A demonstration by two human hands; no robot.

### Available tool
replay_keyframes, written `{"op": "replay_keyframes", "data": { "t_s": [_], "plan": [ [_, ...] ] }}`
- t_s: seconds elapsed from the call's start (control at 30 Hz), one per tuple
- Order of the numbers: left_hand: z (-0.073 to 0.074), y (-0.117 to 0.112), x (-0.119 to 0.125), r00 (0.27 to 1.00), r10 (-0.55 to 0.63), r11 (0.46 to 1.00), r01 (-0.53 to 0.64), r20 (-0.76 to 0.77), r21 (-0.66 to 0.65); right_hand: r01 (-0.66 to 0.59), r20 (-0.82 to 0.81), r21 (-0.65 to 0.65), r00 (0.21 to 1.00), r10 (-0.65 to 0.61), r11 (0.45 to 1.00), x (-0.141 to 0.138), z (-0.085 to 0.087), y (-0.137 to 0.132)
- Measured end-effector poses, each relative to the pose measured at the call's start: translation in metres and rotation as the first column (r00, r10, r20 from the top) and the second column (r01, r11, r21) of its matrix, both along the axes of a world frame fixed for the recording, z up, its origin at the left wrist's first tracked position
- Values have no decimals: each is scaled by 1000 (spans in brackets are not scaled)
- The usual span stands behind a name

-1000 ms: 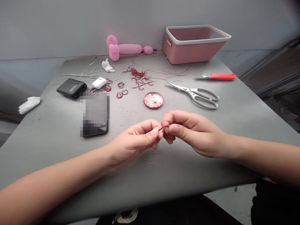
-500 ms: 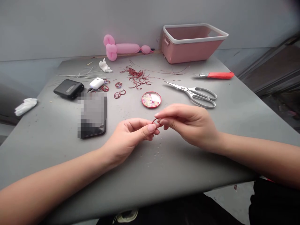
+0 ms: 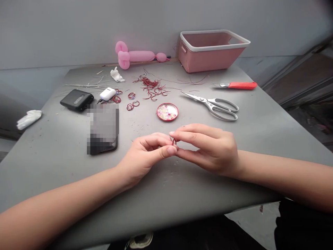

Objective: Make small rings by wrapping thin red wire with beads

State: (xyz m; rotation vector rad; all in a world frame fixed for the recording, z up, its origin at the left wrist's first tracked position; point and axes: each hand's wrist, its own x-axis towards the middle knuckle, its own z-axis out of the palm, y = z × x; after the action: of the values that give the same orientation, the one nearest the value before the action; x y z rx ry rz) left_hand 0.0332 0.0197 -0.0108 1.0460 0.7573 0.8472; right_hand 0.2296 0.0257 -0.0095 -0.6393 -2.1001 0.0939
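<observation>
Over the middle of the grey table (image 3: 182, 194), my left hand (image 3: 145, 156) and my right hand (image 3: 208, 147) meet fingertip to fingertip. Both pinch a short piece of red wire (image 3: 173, 141), bent into a small loop, of which only a sliver shows between the fingers. A round red lid (image 3: 167, 112) holding pale beads lies just beyond the hands. Several finished red wire rings (image 3: 132, 104) and a heap of red wire offcuts (image 3: 152, 86) lie farther back.
Steel scissors (image 3: 215, 104) and a red utility knife (image 3: 239, 85) lie at the right. A phone (image 3: 103, 128), a black case (image 3: 76, 99) and a white earbud case (image 3: 107, 93) sit left. At the back stand a pink basket (image 3: 212, 50) and a pink balloon (image 3: 137, 56). Crumpled tissue (image 3: 28, 118) lies far left.
The wire, nearly straight between my fingertips a second ago, is now curled into a small loop. My right hand's fingers have uncurled and stretched toward the left hand's pinch.
</observation>
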Motion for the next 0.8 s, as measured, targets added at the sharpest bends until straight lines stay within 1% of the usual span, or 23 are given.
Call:
{"op": "replay_keyframes", "data": {
  "t_s": [0.03, 0.1, 0.23, 0.43, 0.47, 0.5, 0.57, 0.6, 0.63, 0.67, 0.73, 0.8],
  "plan": [
    [0, 0, 0, 1000, 1, 1000, -1, -16, 14, 18, 10, 45, 1000, -18, 999, 0, 0, 0],
    [1, -1, 0, 999, 6, 999, -4, -40, 54, 18, 13, 65, 1000, -19, 998, 0, 0, -1],
    [2, -1, 0, 998, 49, 986, -41, -45, 161, -33, -19, -51, 999, 32, 998, -1, 2, -1],
    [3, -1, 1, 1000, 18, 983, -14, -20, 182, -95, -99, -188, 992, 77, 978, -2, 6, -4],
    [3, -1, 1, 999, 23, 982, -18, -25, 186, -119, -123, -246, 988, 91, 962, -2, 7, -4],
    [3, -1, 1, 999, 32, 982, -26, -29, 189, -151, -152, -326, 983, 106, 933, -2, 7, -4],
    [2, -1, 2, 999, 43, 981, -38, -18, 188, -221, -210, -490, 969, 132, 843, -1, 9, -4],
    [2, -1, 2, 999, 42, 982, -41, -1, 183, -248, -230, -544, 963, 141, 802, -1, 9, -4],
    [2, -2, 3, 999, 39, 983, -42, 20, 177, -262, -243, -567, 959, 146, 781, -1, 9, -4],
    [2, -2, 3, 999, 35, 984, -41, 36, 172, -264, -245, -563, 958, 147, 783, -1, 9, -5],
    [2, -3, 4, 999, 35, 982, -41, 40, 182, -244, -236, -507, 962, 139, 827, -1, 8, -6],
    [2, -3, 4, 999, 46, 973, -46, 5, 224, -211, -211, -441, 969, 128, 872, -2, 7, -8]
  ]
}}
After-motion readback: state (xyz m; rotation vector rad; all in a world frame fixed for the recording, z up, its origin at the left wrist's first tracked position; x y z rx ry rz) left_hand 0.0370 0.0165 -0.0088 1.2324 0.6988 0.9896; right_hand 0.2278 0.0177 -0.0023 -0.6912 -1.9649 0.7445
